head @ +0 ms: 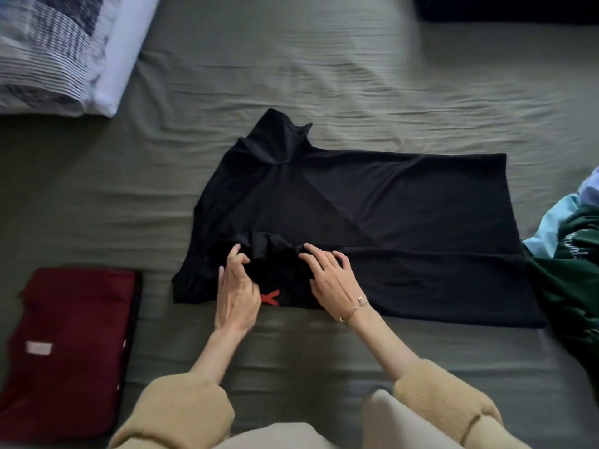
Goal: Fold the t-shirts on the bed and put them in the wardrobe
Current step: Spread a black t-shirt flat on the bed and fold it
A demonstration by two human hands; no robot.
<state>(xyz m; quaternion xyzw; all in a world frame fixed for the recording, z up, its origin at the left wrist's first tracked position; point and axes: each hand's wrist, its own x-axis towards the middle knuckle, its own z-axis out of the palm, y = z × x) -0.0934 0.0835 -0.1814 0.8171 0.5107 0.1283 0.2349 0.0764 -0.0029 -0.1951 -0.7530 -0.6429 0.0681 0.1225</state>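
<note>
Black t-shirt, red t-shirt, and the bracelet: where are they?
black t-shirt (405, 218), head view, flat middle of the cloth.
red t-shirt (71, 332), head view, top of the folded shirt.
bracelet (355, 309), head view, chain on the right wrist.

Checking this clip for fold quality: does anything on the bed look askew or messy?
Mildly. The black t-shirt lies half folded, its near sleeve bunched where the left hand pinches it and the right hand presses; its far sleeve sticks out. Unfolded clothes sit heaped at right. The red t-shirt looks neatly folded.
</note>
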